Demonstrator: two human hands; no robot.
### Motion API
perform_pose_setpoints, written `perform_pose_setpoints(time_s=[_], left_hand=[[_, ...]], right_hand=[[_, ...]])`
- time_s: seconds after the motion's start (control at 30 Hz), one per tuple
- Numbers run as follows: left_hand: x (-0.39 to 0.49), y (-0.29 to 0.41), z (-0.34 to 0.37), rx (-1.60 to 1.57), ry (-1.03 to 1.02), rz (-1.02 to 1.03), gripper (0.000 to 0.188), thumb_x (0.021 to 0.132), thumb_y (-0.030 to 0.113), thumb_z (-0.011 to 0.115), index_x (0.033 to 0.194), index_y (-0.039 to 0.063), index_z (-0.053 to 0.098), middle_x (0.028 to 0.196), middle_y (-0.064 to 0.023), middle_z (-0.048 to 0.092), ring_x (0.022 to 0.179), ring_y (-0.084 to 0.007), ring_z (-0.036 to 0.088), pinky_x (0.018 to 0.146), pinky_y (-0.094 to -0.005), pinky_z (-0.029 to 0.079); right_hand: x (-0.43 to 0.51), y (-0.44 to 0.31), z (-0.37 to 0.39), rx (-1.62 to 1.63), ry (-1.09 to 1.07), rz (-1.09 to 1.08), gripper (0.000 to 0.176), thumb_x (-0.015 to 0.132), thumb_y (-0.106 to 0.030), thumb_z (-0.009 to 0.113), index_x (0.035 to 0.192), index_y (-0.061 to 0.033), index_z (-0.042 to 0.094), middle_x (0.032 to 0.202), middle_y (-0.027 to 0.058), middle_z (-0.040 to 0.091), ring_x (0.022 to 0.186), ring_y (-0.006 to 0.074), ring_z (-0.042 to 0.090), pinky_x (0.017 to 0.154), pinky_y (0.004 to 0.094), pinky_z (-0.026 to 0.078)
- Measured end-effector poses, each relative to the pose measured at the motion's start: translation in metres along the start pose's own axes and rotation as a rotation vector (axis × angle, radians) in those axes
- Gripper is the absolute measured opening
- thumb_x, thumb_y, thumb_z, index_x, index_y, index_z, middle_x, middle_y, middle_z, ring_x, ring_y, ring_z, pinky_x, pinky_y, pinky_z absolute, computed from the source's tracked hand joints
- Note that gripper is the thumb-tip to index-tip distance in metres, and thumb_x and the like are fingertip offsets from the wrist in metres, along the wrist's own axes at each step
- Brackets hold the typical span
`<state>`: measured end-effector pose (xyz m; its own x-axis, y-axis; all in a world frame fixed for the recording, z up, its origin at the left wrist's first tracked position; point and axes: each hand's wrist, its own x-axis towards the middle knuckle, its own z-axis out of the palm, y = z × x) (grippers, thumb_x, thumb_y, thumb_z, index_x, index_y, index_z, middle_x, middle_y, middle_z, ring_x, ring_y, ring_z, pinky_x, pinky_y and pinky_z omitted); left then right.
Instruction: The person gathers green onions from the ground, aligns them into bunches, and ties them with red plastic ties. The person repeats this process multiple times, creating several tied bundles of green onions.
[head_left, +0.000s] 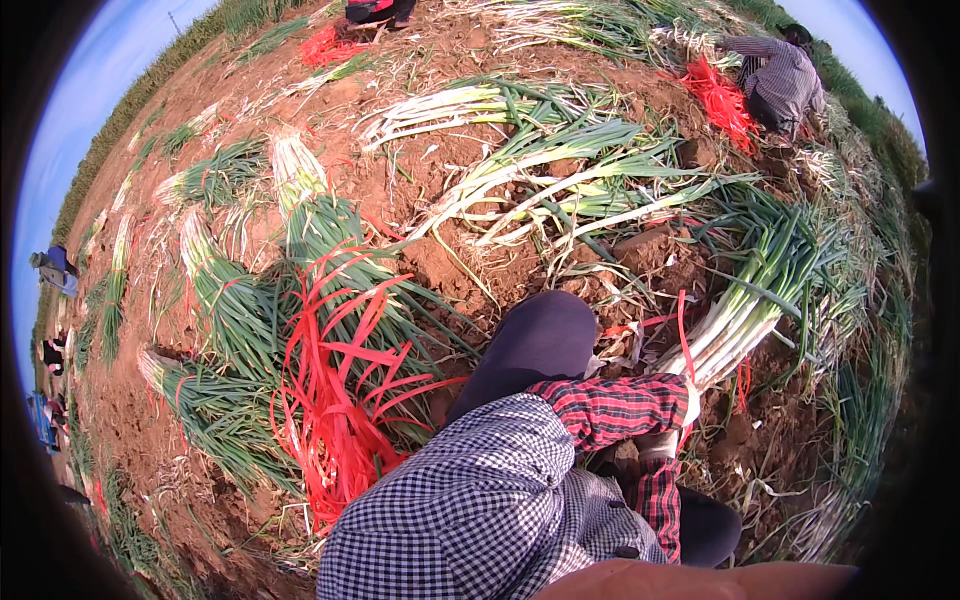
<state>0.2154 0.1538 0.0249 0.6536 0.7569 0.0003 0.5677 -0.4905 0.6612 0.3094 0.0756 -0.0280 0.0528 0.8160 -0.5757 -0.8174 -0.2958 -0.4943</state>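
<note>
A bundle of green onions (731, 330) lies to the right of my bent knee, its white stalks towards me and its leaves pointing up and right. My left hand (691, 406), in a pale glove, is at the near end of the stalks; its fingers are mostly hidden. A red plastic strap (684, 337) stands up beside this hand, and a piece of red strap shows below it. My right hand (658, 444), also in a pale glove, is close below my left wrist, partly covered by the left forearm. What it grips cannot be seen.
A heap of red straps (334, 420) lies at my left, beside several tied onion bundles (232, 307). Loose green onions (525, 180) lie on the soil ahead. A person (784, 79) crouches at the upper right near more red straps (716, 97); others are farther off.
</note>
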Motion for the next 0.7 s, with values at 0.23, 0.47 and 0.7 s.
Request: perform_pose_setpoints(time_s=[0.23,0.47,0.7], left_hand=[[0.016,-0.015,-0.004,0.036,-0.004,-0.009,0.03,0.09,0.028,0.053,0.101,0.008,0.073,0.086,-0.0197,0.071,0.082,-0.0333,0.07,0.076,-0.0444,0.056],[0.016,-0.022,-0.005,0.072,-0.033,-0.036,0.029,0.089,0.027,0.055,0.1,0.008,0.073,0.085,-0.0198,0.071,0.082,-0.033,0.07,0.075,-0.0444,0.056],[0.012,-0.034,-0.009,0.195,-0.031,-0.034,0.027,0.088,0.026,0.056,0.099,0.008,0.073,0.085,-0.02,0.071,0.081,-0.0327,0.071,0.075,-0.0444,0.056]], right_hand=[[0.021,-0.028,-0.033,0.622,-0.248,0.187,0.024,0.095,-0.011,0.04,0.072,-0.0121,0.048,0.056,-0.0054,0.043,0.043,0.007,0.038,0.044,0.0218,0.038],[0.023,-0.009,-0.016,-0.537,-0.012,-0.213,0.012,0.091,-0.012,0.051,0.083,-0.0095,0.061,0.071,0.0019,0.056,0.062,0.0158,0.054,0.053,0.0311,0.045],[0.042,-0.027,-0.042,-0.821,0.106,-0.081,0.017,0.093,-0.016,0.059,0.101,-0.0016,0.062,0.065,-0.0003,0.052,0.046,0.0136,0.048,0.041,0.0313,0.042]])
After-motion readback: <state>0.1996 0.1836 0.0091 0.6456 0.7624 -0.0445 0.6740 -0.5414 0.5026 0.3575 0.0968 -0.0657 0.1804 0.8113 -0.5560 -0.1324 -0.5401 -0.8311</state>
